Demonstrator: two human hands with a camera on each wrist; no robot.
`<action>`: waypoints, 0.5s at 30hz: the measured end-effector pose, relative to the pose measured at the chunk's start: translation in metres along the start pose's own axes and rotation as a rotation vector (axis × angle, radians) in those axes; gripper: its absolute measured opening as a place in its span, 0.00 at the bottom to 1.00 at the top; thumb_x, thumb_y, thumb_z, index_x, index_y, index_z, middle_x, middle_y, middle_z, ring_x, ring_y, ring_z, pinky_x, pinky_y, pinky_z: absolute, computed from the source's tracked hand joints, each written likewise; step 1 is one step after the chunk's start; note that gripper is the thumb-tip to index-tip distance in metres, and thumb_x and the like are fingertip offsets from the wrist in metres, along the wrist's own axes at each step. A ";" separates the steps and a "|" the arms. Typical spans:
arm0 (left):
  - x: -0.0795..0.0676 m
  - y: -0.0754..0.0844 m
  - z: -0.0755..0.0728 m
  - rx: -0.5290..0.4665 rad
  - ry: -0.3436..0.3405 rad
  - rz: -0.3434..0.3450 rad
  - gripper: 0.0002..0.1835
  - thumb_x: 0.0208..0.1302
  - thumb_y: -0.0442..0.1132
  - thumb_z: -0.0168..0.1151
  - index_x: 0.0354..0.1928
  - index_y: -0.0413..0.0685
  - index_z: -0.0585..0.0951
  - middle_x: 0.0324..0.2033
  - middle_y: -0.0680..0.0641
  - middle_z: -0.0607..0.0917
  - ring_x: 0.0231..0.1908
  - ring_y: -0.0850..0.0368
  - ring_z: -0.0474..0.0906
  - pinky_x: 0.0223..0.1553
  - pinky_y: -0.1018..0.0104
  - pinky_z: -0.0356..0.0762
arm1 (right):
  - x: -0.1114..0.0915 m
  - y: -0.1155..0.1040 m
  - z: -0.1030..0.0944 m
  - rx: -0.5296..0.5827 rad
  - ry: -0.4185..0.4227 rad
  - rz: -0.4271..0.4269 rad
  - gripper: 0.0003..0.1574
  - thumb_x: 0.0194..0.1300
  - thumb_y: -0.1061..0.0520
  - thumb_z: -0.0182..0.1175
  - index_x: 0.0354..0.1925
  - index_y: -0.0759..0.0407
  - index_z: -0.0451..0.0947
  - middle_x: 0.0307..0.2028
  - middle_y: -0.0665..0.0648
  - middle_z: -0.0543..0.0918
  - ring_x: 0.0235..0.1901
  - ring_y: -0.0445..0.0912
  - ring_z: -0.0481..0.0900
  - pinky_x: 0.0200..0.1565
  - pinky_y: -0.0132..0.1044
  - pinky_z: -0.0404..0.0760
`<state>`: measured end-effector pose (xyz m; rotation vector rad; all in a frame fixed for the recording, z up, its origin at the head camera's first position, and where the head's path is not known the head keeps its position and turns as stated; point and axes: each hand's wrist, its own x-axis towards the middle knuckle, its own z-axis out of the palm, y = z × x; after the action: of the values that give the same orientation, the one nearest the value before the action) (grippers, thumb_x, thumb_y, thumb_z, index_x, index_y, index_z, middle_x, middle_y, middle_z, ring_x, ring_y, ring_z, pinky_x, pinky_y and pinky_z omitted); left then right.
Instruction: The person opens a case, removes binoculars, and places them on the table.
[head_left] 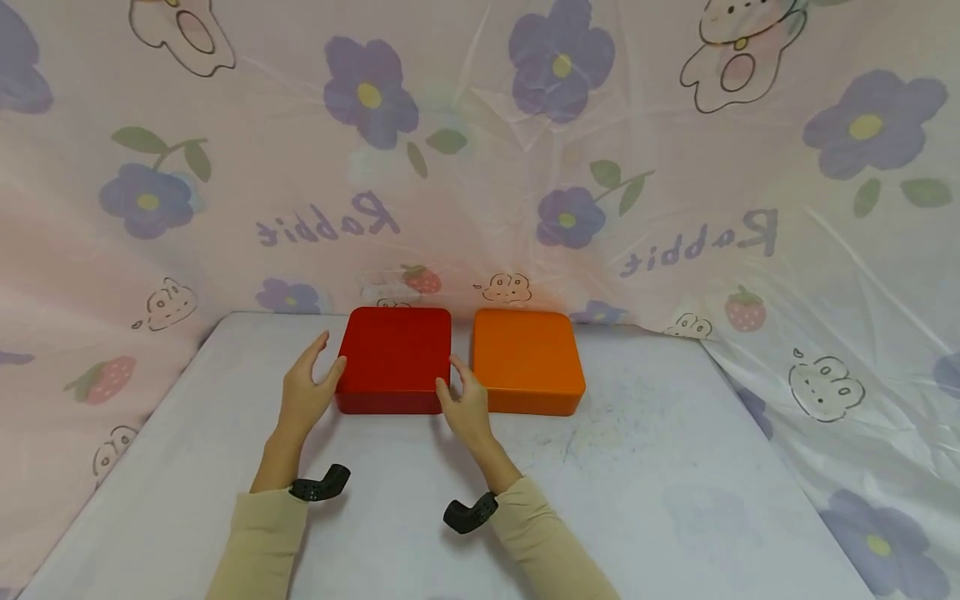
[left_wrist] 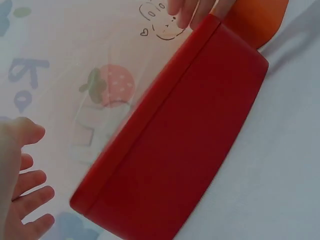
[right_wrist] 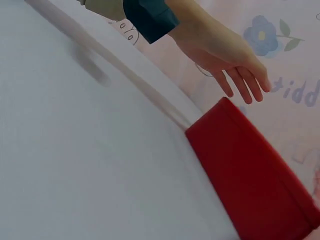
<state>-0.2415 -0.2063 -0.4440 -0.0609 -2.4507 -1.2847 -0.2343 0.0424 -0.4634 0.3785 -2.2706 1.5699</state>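
A red lidded box (head_left: 393,350) with rounded corners rests on the white table, its lid seam showing in the left wrist view. My left hand (head_left: 306,396) is at its left side, thumb and fingers spread. In the left wrist view, a gap separates these fingers (left_wrist: 34,182) from the box. On the other side my right hand (head_left: 467,412) is at the box's near right corner, thumb and fingers parted, between it and an orange box (head_left: 527,354). The right wrist view has the left hand (right_wrist: 225,55) over one end of the red box, but not my right hand.
The white table (head_left: 660,467) extends in front of both boxes and to their right, with faint marks on it. A curtain (head_left: 465,183) printed with flowers and rabbits hangs right behind the boxes and along both sides. Each wrist wears a black camera mount (head_left: 322,483).
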 end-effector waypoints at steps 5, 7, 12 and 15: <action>-0.002 -0.007 0.002 -0.011 -0.006 -0.021 0.31 0.68 0.43 0.56 0.71 0.41 0.63 0.67 0.33 0.69 0.69 0.36 0.64 0.71 0.39 0.58 | -0.004 0.006 0.011 -0.007 -0.017 0.062 0.34 0.66 0.61 0.55 0.66 0.75 0.61 0.67 0.72 0.67 0.69 0.62 0.66 0.66 0.55 0.69; -0.002 -0.009 0.004 -0.021 -0.009 -0.025 0.31 0.68 0.43 0.56 0.70 0.40 0.63 0.67 0.32 0.69 0.68 0.36 0.64 0.71 0.40 0.59 | -0.005 0.008 0.013 0.012 -0.010 0.087 0.35 0.67 0.61 0.54 0.67 0.75 0.59 0.68 0.73 0.65 0.69 0.62 0.64 0.67 0.55 0.67; -0.001 -0.014 0.008 -0.028 -0.017 -0.049 0.31 0.69 0.42 0.55 0.70 0.39 0.64 0.67 0.32 0.69 0.68 0.37 0.65 0.70 0.42 0.61 | -0.005 0.013 0.018 0.065 0.016 0.106 0.37 0.68 0.60 0.54 0.67 0.79 0.57 0.68 0.76 0.62 0.69 0.65 0.63 0.67 0.56 0.66; 0.000 -0.017 0.009 -0.025 -0.032 -0.065 0.31 0.69 0.43 0.55 0.70 0.38 0.63 0.67 0.32 0.69 0.69 0.37 0.64 0.70 0.43 0.62 | -0.005 0.015 0.021 0.076 0.023 0.133 0.38 0.70 0.56 0.54 0.67 0.79 0.57 0.68 0.76 0.63 0.69 0.65 0.64 0.67 0.55 0.67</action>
<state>-0.2476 -0.2087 -0.4621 -0.0082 -2.4827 -1.3525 -0.2389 0.0280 -0.4854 0.2316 -2.2644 1.7203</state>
